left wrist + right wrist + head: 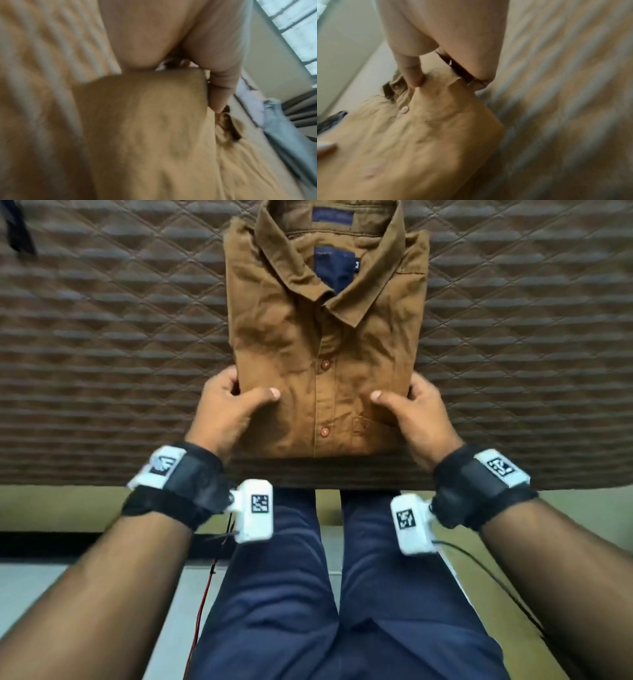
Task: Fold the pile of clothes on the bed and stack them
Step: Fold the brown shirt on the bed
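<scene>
A brown button-up shirt (318, 344) lies folded into a rectangle on the quilted brown bedspread (102, 354), collar away from me and buttons up. My left hand (239, 400) grips its lower left edge, thumb on top and fingers tucked under the side. My right hand (406, 402) grips the lower right edge the same way. The left wrist view is blurred and shows the shirt (145, 128) under my left thumb (221, 83). In the right wrist view my right thumb (409, 67) presses the shirt (419, 135) near a button.
The bed's near edge (308, 479) runs just below the shirt, with my legs in navy trousers against it. A dark garment (17, 231) lies at the far left. The left wrist view shows pale blue and lilac clothes (274, 121) heaped beyond the shirt, below a window (300, 33).
</scene>
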Demonstrator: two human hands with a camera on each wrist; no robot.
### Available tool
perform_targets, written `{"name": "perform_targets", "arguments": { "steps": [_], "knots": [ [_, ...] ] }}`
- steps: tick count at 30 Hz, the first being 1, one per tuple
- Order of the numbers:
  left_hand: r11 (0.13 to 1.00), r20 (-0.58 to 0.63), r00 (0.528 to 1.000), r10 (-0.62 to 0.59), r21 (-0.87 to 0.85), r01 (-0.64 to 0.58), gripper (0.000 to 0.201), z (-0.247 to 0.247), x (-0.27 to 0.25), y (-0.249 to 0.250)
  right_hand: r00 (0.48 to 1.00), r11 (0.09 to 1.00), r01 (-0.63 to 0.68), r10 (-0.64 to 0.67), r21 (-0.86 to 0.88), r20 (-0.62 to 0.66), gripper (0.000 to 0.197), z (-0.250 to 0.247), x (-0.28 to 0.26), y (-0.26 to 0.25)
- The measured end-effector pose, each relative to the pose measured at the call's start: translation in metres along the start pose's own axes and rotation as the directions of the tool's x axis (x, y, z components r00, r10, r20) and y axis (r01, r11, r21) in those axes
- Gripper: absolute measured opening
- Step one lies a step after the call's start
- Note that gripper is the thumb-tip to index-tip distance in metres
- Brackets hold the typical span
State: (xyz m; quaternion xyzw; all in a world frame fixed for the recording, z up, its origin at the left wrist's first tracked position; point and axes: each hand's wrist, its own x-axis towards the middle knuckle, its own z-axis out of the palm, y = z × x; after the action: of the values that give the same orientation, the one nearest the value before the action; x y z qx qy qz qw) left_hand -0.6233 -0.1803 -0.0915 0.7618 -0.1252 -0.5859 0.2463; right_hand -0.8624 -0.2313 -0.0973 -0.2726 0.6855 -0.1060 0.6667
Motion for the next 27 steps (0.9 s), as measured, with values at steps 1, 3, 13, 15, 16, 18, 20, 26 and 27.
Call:
{"name": "perform_targets", "arguments": {
  "steps": [1, 3, 13, 15, 16, 18, 20, 26, 27],
  "knots": [
    [1.0, 0.055, 0.998, 0.02, -0.024, -0.019, 0.022, -0.003, -0.006, 0.018, 1.0, 1.0, 0.028, -0.028, -0.002, 0.015, 0.033, -0.001, -0.001, -0.013],
    [0.994, 0.124, 0.988, 0.087, -0.084, -0.077, 0.027, -0.009, -0.022, 0.057, 0.997, 0.998, 0.036, -0.04, 0.059, 0.06, 0.028, -0.006, -0.009, -0.048],
    [0.818, 0.081, 0.833, 0.547, -0.263, -0.511, 0.036, -0.001, 0.026, 0.251, 0.883, 0.891, 0.443, -0.453, 0.101, 0.12, 0.03, -0.042, 0.038, -0.259],
    [0.763, 0.053, 0.776, 0.629, -0.236, -0.602, 0.036, 0.011, 0.061, 0.297, 0.818, 0.819, 0.566, -0.573, 0.098, 0.061, 0.025, -0.044, 0.071, -0.307],
    [0.736, 0.046, 0.75, 0.66, -0.239, -0.633, 0.034, 0.02, 0.079, 0.319, 0.779, 0.778, 0.621, -0.626, 0.093, 0.037, 0.023, -0.045, 0.088, -0.329],
    [0.689, 0.031, 0.707, 0.707, -0.256, -0.678, 0.026, 0.035, 0.113, 0.36, 0.704, 0.7, 0.706, -0.71, 0.108, -0.007, 0.021, -0.049, 0.119, -0.369],
    [0.666, 0.003, 0.69, 0.724, -0.265, -0.697, 0.022, 0.049, 0.142, 0.392, 0.651, 0.643, 0.757, -0.757, 0.111, -0.053, 0.023, -0.057, 0.151, -0.403],
    [0.802, -0.003, 0.803, 0.596, -0.065, -0.594, 0.02, 0.078, 0.248, 0.377, 0.736, 0.739, 0.638, -0.667, -0.216, -0.112, 0.023, -0.08, 0.267, -0.4],
    [0.818, -0.019, 0.82, 0.573, 0.071, -0.57, 0.029, 0.08, 0.262, 0.362, 0.773, 0.761, 0.566, -0.624, -0.317, -0.119, 0.035, -0.083, 0.284, -0.385]
  ]
}}
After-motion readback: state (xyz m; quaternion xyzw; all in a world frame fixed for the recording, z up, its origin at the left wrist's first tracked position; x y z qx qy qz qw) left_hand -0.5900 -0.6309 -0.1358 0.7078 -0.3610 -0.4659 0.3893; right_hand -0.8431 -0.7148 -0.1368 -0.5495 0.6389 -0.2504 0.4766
